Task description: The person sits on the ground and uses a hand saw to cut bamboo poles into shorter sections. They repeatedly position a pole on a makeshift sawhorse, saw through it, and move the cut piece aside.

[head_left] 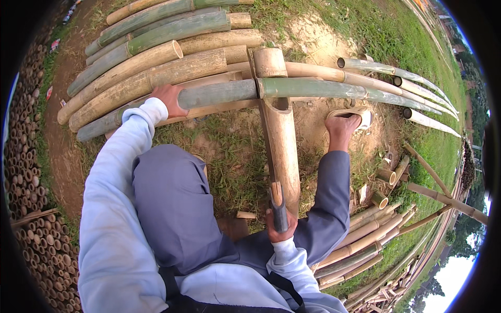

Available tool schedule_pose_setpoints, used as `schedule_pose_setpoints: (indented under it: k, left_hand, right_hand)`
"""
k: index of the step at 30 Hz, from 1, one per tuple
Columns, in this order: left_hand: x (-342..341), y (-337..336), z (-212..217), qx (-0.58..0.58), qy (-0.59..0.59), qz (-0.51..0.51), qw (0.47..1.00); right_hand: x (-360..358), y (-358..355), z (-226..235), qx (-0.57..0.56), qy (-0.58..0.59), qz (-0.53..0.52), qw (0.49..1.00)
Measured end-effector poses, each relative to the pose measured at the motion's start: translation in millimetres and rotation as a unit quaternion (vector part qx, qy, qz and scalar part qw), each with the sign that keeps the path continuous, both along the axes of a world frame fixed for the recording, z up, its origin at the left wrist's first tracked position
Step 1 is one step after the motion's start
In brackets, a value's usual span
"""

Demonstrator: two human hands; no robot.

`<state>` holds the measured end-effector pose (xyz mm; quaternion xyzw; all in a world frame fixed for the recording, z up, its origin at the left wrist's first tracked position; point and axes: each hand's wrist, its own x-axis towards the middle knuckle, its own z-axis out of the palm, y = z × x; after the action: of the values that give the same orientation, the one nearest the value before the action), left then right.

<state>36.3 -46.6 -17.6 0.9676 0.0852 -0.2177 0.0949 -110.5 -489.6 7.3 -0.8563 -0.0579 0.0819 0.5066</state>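
My right hand (282, 227) is closed around the dark handle of a handsaw (268, 151). The long narrow blade runs away from me and sits in a cut across a green bamboo pole (313, 87). That pole lies crosswise over a thick tan bamboo support (282, 143), which has a notch under it. To the left of the blade, my left hand (169, 100) is wrapped over the greyer part of the same pole, pressing on it. Whether the cut goes all the way through I cannot tell.
Several cut bamboo lengths (151, 75) lie side by side at the far left. Long poles (422, 94) stretch off to the right. More bamboo pieces (360, 240) are piled at the near right, and stacked bamboo ends (42, 250) line the left edge. My sandalled foot (347, 122) stands right of the support.
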Motion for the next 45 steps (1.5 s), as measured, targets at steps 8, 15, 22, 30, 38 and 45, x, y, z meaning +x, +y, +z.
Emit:
schedule_pose_setpoints:
  k: [8, 15, 22, 30, 38, 45]
  left_hand:
    - [3, -16, -11, -0.024, -0.05, -0.033, 0.998]
    - [-14, -6, 22, 0.008, 0.008, -0.025, 1.0]
    - [57, 48, 81, 0.095, -0.057, 0.021, 0.994]
    - [135, 99, 90, 0.132, -0.148, 0.086, 0.976]
    - [192, 85, 44, 0.229, -0.186, 0.05, 0.954]
    - [172, 70, 37, 0.138, -0.114, 0.009, 0.984]
  right_hand:
    - [94, 48, -26, 0.03, -0.009, -0.007, 0.999]
    - [-6, 0, 41, -0.013, -0.05, -0.009, 0.999]
    - [11, -5, 54, 0.021, -0.065, -0.102, 0.992]
    - [25, -10, 74, 0.04, -0.042, -0.122, 0.991]
    - [22, -11, 73, 0.084, -0.029, -0.149, 0.985]
    - [26, -8, 82, 0.081, -0.055, -0.132, 0.986]
